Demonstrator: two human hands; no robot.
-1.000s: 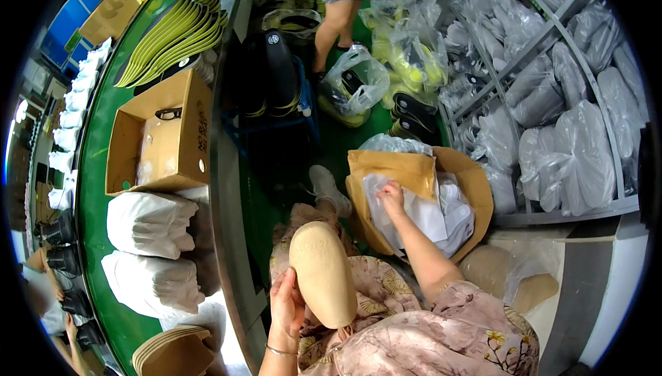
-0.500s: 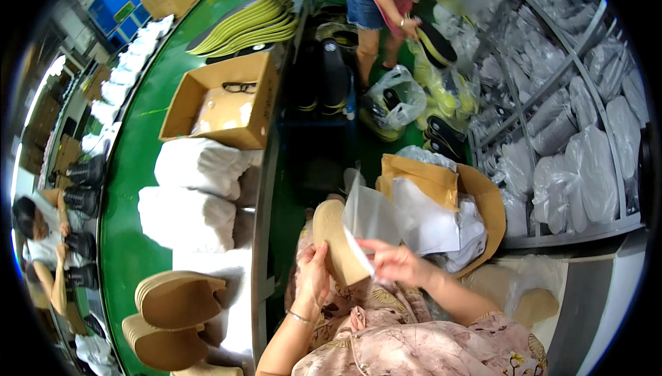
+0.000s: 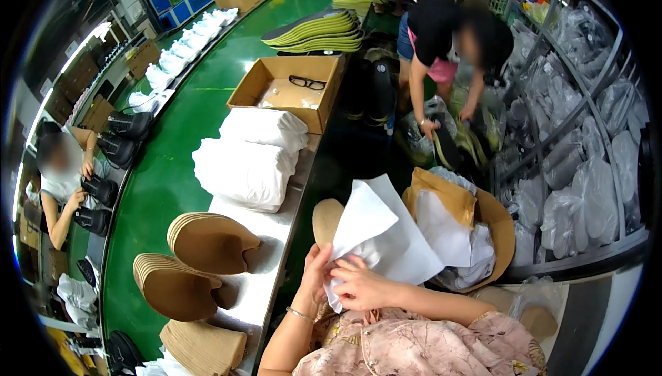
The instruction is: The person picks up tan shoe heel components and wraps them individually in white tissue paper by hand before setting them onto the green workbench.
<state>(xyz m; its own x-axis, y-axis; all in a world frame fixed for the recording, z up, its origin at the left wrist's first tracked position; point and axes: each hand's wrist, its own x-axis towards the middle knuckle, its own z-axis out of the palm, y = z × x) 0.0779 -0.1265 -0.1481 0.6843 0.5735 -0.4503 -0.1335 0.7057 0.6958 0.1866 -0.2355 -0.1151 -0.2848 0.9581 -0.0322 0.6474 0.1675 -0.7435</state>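
Note:
My left hand (image 3: 314,277) grips the lower end of a tan insole (image 3: 327,221) that stands upright over my lap. My right hand (image 3: 360,286) holds a sheet of white tissue paper (image 3: 383,235) against the insole, and the sheet hides most of its right side. Both hands meet at the paper's lower corner. A brown paper sack (image 3: 498,228) filled with more white sheets stands open just right of my hands.
Stacks of tan insoles (image 3: 207,241) and white paper bundles (image 3: 245,169) lie on the bench to my left, with an open cardboard box (image 3: 286,90) beyond. A green conveyor (image 3: 165,169) runs alongside. One person bends over bags ahead; another sits at far left with black boots.
My right hand has left the sack with a white sheet and brought it onto the insole. My view has swung left and up, showing more of the conveyor.

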